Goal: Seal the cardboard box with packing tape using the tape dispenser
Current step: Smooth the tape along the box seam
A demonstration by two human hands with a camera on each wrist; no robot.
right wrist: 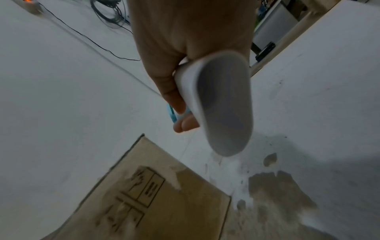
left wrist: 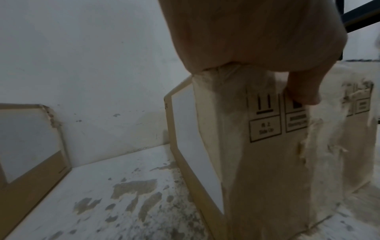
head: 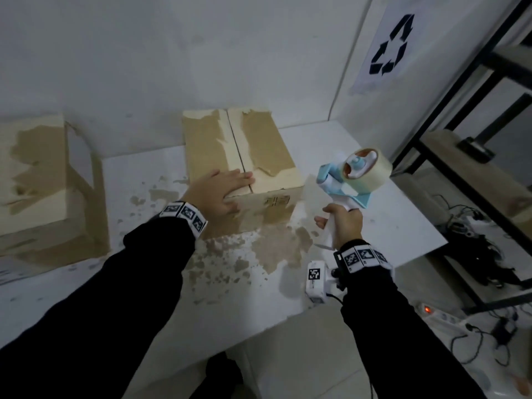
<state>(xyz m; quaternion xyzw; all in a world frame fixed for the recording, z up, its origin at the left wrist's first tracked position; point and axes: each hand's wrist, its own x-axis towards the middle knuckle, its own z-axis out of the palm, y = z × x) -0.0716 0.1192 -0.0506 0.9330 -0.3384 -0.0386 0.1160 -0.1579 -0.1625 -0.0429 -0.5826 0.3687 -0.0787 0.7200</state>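
A worn cardboard box (head: 259, 148) stands on the white table (head: 388, 226), its two top flaps closed with a seam down the middle. My left hand (head: 221, 188) lies flat on the near edge of the top, fingers straight across the seam, thumb (left wrist: 302, 91) on the front face (left wrist: 267, 162). My right hand (head: 342, 223) grips the white handle (right wrist: 222, 104) of a blue-and-white tape dispenser (head: 345, 182) with a clear tape roll (head: 367, 171). It hovers right of the box, apart from it. A loose strip of tape (head: 312, 194) hangs from its front. The box's printed side (right wrist: 154, 203) shows below.
A second, larger cardboard box (head: 43, 182) stands at the left against the wall. The tabletop has torn brown patches (head: 276, 246) in front of the box. A black metal shelf frame (head: 475, 125) rises at the right, with cables and a power strip (head: 440, 315) on the floor.
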